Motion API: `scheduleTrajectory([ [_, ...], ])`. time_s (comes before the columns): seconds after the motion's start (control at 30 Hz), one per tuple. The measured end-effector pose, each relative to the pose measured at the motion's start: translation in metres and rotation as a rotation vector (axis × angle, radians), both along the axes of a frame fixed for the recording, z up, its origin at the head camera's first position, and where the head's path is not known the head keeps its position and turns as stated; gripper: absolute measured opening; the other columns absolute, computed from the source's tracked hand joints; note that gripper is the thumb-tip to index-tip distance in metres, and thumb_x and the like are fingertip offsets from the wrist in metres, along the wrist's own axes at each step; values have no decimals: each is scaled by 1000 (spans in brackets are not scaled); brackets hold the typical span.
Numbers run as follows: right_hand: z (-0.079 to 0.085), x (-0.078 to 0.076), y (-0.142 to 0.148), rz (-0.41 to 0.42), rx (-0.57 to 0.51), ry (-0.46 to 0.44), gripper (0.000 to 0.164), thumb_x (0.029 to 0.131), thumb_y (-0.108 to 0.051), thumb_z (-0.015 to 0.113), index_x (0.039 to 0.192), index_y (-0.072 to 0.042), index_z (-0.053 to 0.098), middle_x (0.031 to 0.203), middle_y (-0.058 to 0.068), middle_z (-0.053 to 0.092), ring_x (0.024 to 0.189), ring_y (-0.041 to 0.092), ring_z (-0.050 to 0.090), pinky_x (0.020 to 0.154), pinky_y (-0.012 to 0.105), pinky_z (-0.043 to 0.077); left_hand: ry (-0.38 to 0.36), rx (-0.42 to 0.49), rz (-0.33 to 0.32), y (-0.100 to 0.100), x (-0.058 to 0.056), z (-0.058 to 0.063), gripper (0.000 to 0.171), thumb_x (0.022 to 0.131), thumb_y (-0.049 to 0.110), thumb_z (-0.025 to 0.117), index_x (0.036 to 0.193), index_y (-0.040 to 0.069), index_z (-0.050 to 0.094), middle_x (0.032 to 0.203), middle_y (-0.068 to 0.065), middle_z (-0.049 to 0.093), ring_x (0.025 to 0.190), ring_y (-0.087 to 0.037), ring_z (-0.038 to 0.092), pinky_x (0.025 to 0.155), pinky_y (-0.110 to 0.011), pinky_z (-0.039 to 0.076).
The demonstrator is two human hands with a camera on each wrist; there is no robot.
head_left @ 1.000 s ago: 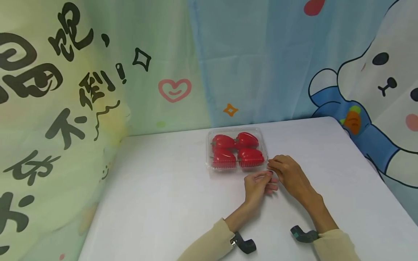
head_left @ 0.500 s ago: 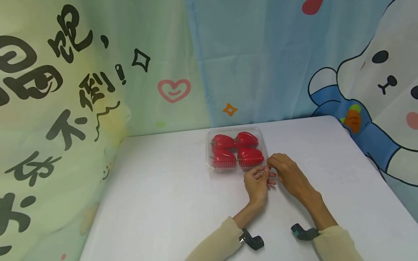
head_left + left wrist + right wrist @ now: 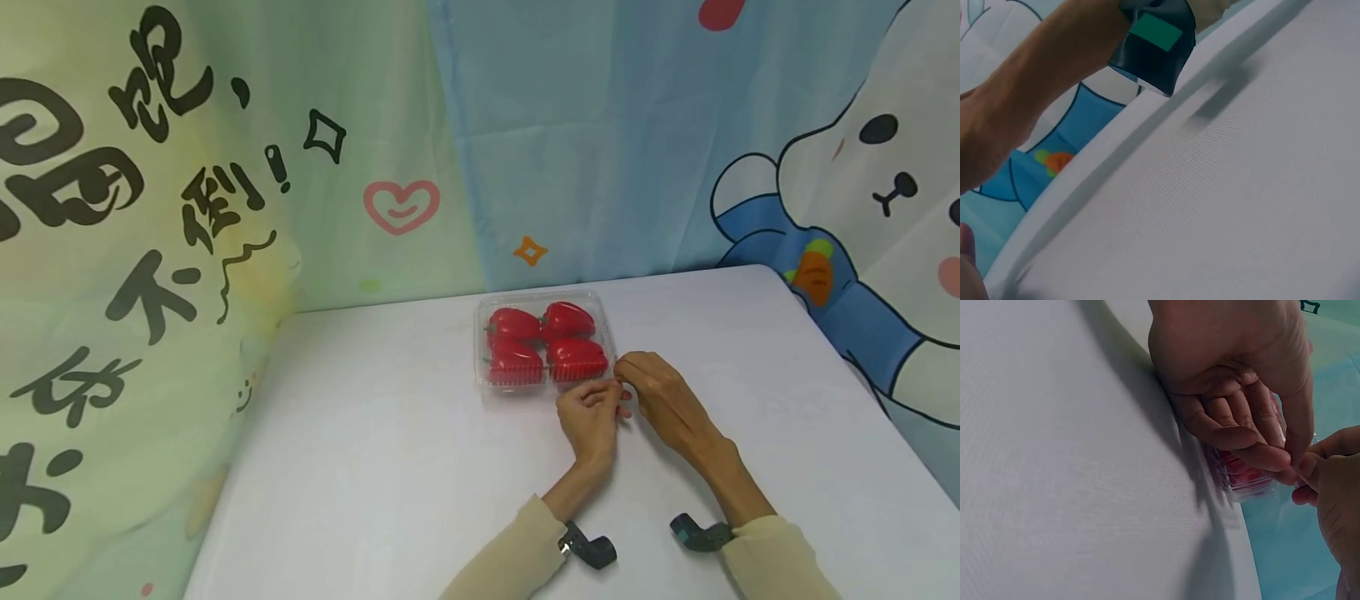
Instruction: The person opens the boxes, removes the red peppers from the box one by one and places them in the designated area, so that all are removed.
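Note:
A clear plastic box (image 3: 483, 333) with several red bell peppers (image 3: 575, 358) inside sits near the back of the white table. At its front right corner, the fingertips of my left hand (image 3: 588, 417) and right hand (image 3: 660, 392) meet. In the right wrist view, the palm side of my left hand (image 3: 1229, 375) shows, its thumb and finger pinching right beside the pinching fingers of my right hand (image 3: 1341, 500). The box's ribbed corner (image 3: 1244, 484) shows behind them. What they pinch is mostly hidden by the fingertips. Only a sliver of my left hand (image 3: 969, 275) is in the left wrist view.
A white cloth covers the table (image 3: 375, 467). Printed curtains (image 3: 570, 150) hang behind it and along its left. A black wrist camera is strapped to each sleeve, the left one (image 3: 592, 550) and the right one (image 3: 701, 535).
My left hand has moved slightly up and in toward the box corner, its fingertips now against those of my right hand. My right hand and the box have barely moved.

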State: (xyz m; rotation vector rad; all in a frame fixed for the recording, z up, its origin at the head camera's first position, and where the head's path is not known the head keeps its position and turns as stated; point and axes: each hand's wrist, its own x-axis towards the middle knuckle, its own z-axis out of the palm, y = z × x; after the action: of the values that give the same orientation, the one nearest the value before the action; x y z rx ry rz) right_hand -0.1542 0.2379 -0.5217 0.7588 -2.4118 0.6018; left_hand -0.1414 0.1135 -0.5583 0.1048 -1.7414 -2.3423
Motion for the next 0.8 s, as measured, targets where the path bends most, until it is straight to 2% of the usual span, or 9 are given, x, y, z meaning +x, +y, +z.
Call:
scheduleTrajectory([
  [0.1, -1, -2, 0, 6, 1, 14, 40, 76, 31, 75, 100, 0, 74, 103, 13, 74, 99, 31, 70, 92, 49, 60, -6, 53, -1, 0, -2, 1, 8, 93, -4, 74, 93, -7, 81, 81, -30, 79, 50, -30, 71, 52, -23, 59],
  [0.17, -1, -2, 0, 9, 6, 25, 40, 75, 31, 75, 100, 0, 73, 103, 13, 74, 98, 31, 70, 92, 49, 60, -7, 94, -7, 0, -3, 2, 8, 91, -7, 73, 93, -10, 80, 82, -34, 78, 54, -16, 71, 54, -21, 59],
  [0.23, -2, -3, 0, 15, 5, 34, 40, 75, 32, 74, 99, 0, 73, 103, 13, 73, 98, 31, 70, 91, 49, 60, -14, 125, -8, 1, -4, 2, 9, 90, -8, 73, 93, -13, 79, 83, -36, 77, 56, -10, 70, 55, -18, 58],
  [0.4, -3, -3, -3, 24, -13, 49, 40, 76, 34, 67, 96, 0, 72, 101, 12, 73, 97, 30, 69, 91, 44, 56, -27, 173, 2, 0, -4, 1, 10, 86, -10, 72, 91, -17, 77, 84, -39, 76, 61, -16, 73, 59, -21, 62],
  [0.5, 1, -3, -9, 28, -12, 66, 40, 74, 33, 73, 98, 1, 71, 101, 12, 72, 96, 28, 67, 90, 41, 55, -37, 131, 23, 1, -5, 1, 6, 85, -10, 73, 86, -14, 78, 81, -35, 76, 60, -16, 72, 59, -22, 62],
  [0.63, 18, -6, -18, 33, 9, 104, 48, 67, 26, 88, 106, 3, 71, 105, 16, 74, 98, 30, 69, 90, 44, 61, -64, 68, 53, 1, -4, 3, 6, 86, -8, 77, 81, -8, 80, 77, -30, 77, 57, -20, 73, 58, -21, 60],
  [0.73, 31, -9, -20, 21, 11, 113, 47, 69, 28, 86, 106, 4, 70, 105, 18, 74, 99, 33, 70, 92, 49, 63, -81, 91, 47, 0, -3, 4, 6, 89, -6, 78, 83, -9, 80, 78, -31, 77, 57, -26, 75, 59, -22, 61],
  [0.8, 36, -10, -19, 4, -4, 107, 44, 71, 29, 83, 105, 4, 71, 104, 18, 75, 97, 33, 70, 93, 47, 62, -93, 112, 37, -1, -2, 5, 6, 89, -6, 78, 84, -9, 80, 78, -33, 77, 57, -25, 76, 59, -22, 62],
])
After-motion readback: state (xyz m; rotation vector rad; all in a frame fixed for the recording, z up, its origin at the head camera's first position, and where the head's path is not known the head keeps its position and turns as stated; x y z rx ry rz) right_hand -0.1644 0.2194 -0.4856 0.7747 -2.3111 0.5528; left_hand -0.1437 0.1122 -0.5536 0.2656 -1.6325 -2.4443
